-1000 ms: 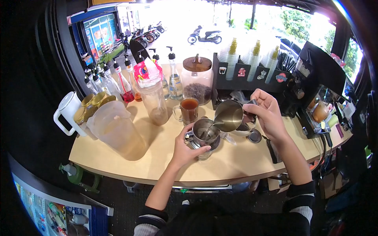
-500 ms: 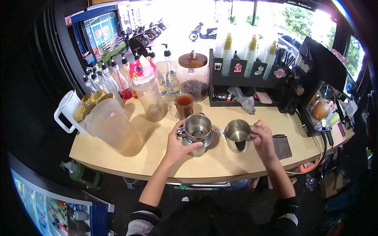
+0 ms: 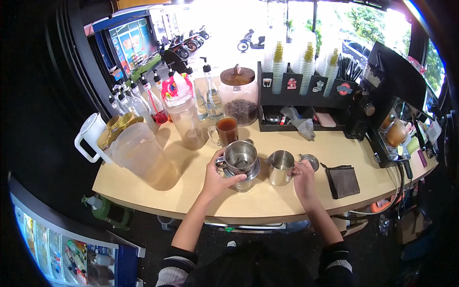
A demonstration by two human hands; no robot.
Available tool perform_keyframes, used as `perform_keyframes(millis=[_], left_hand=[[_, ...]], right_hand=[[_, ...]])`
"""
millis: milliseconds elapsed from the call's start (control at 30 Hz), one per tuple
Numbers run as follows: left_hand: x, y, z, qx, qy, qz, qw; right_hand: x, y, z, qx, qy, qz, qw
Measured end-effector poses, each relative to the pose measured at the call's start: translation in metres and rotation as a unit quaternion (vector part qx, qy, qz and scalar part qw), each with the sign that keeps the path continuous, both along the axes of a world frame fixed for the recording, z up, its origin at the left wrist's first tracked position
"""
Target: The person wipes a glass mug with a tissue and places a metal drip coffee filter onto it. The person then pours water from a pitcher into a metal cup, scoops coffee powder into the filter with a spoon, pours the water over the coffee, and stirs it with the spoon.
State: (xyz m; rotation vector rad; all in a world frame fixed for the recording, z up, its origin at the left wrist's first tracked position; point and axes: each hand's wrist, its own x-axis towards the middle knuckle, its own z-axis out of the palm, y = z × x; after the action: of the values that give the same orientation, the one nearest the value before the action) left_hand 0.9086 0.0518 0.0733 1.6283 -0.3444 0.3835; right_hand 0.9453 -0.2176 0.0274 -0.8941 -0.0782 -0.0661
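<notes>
My left hand [image 3: 221,176] is closed round a metal drip filter [image 3: 240,158], which sits on top of a small glass [image 3: 243,185]. A steel pitcher [image 3: 280,168] stands to the right of it, and my right hand [image 3: 303,175] is closed on its handle. Just behind the filter is a glass mug of brown drink [image 3: 227,131]. To the right of my right hand lies a small round metal lid [image 3: 311,161].
A large plastic pitcher [image 3: 143,155], a tall container [image 3: 189,125] and pump bottles stand at the left. Behind are a coffee bean jar [image 3: 238,98] and a black cup rack [image 3: 303,88]. A dark pouch [image 3: 342,181] lies right, near a machine [image 3: 389,143].
My right hand has moved left with the steel pitcher, nearer to the filter, and lowered it toward the table. The round lid now shows. My left hand stays on the filter.
</notes>
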Motion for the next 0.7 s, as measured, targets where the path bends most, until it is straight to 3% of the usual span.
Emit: perform_keyframes(millis=[167, 300, 333, 367, 400, 433, 467, 500, 567, 633, 700], left_hand=[[-0.002, 0.0, 0.003, 0.003, 0.016, 0.0, 1.0], [-0.006, 0.001, 0.009, 0.022, 0.012, 0.019, 1.0], [-0.007, 0.002, 0.011, 0.04, -0.008, 0.035, 0.999], [-0.008, 0.004, 0.015, 0.04, -0.008, 0.036, 0.999], [-0.01, 0.006, 0.021, 0.049, -0.03, 0.035, 0.998], [-0.011, 0.008, 0.028, 0.057, -0.052, 0.034, 0.996], [-0.012, 0.008, 0.036, 0.057, -0.054, 0.035, 0.996], [-0.014, 0.008, 0.043, 0.099, -0.059, 0.038, 0.993], [-0.019, 0.004, 0.059, 0.14, -0.061, 0.04, 0.988], [-0.019, -0.006, 0.073, 0.197, -0.012, 0.041, 0.98], [-0.016, -0.009, 0.073, 0.189, -0.009, 0.046, 0.981]], right_hand=[[0.043, -0.003, -0.023, 0.0, -0.071, -0.025, 0.997], [0.059, -0.007, -0.016, -0.034, -0.042, -0.025, 0.998], [0.054, -0.008, -0.004, -0.165, -0.035, -0.079, 0.983], [0.049, -0.009, 0.008, -0.292, -0.027, -0.132, 0.947], [0.043, -0.009, 0.02, -0.292, -0.027, -0.132, 0.947], [0.037, -0.006, 0.034, -0.402, -0.154, -0.255, 0.866], [0.032, -0.002, 0.046, -0.491, -0.273, -0.367, 0.741], [0.026, 0.005, 0.055, -0.492, -0.273, -0.366, 0.741], [0.013, 0.028, 0.066, -0.504, -0.223, -0.026, 0.834], [0.017, 0.056, 0.058, -0.597, -0.294, 0.027, 0.746], [0.05, 0.074, 0.004, -0.614, -0.285, 0.033, 0.735]])
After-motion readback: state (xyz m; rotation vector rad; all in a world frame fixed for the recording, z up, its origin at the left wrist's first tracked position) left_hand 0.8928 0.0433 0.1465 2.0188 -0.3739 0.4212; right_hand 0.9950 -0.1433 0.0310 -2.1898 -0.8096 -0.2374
